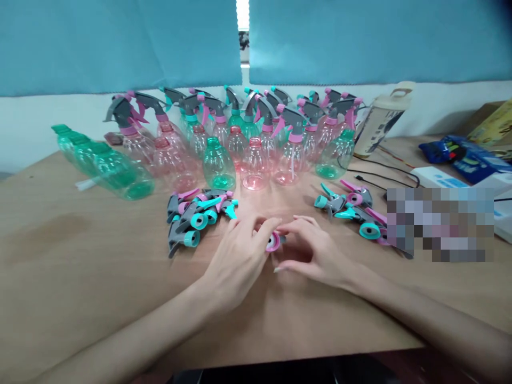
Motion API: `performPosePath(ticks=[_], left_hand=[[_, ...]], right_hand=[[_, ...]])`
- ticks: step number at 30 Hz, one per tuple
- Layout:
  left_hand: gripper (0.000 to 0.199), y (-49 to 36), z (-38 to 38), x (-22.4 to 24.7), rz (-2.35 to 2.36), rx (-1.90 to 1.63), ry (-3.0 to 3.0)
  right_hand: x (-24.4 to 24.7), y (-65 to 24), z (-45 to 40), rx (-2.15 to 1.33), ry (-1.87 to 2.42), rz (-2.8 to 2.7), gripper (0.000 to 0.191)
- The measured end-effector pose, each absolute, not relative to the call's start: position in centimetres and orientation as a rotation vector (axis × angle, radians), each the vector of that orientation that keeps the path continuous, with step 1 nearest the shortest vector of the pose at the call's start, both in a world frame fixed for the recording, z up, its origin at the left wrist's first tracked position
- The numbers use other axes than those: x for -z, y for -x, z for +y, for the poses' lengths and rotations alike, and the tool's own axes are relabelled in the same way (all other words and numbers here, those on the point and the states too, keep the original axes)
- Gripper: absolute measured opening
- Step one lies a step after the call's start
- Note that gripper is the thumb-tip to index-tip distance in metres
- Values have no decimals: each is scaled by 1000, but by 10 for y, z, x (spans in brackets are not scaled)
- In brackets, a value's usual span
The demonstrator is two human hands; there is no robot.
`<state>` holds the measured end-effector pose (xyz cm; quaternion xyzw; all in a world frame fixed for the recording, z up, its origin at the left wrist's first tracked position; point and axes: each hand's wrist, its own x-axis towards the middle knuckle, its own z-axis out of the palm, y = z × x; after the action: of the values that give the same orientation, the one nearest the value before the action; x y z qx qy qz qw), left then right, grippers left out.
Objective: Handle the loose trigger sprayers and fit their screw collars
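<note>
My left hand point(244, 250) is closed around a trigger spray head, whose pink collar point(272, 242) faces me at the middle of the table. Most of that spray head is hidden behind the fingers. To its right, my right hand point(316, 248) is curved with thumb and fingers apart; its fingertips come close to the collar, and I cannot tell whether they touch it. Loose grey spray heads point(196, 216) with pink and turquoise parts lie in a pile left of my hands. Another such group of spray heads point(352, 205) lies to the right.
Behind the hands stand uncapped bottles, among them a green bottle point(219, 165) and a pink bottle point(255, 168). Spray-topped bottles point(295, 149) crowd further back. Green bottles point(124, 170) line the left. A beige tumbler point(382, 120), black cable point(384, 178) and blue packet point(468, 160) are at right.
</note>
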<state>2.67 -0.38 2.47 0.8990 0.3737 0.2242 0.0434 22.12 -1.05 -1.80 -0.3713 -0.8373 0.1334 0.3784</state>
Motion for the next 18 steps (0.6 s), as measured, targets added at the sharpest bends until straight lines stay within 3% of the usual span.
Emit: performPosePath(ticks=[4, 10, 14, 18], left_hand=[[21, -35, -6, -35, 1135, -609, -2565], [19, -41, -4, -57, 1186, -405, -2410], [27, -37, -5, -64, 1029, -332, -2232], [34, -32, -4, -67, 823, -320, -1976]], right_hand=[[15, -215, -13, -698, 937, -2008, 52], [18, -220, -10, -1150, 970, -1759, 27], [16, -225, -3, -1365, 917, -1607, 38], [7, -230, 0, -1629, 877, -1578, 35]])
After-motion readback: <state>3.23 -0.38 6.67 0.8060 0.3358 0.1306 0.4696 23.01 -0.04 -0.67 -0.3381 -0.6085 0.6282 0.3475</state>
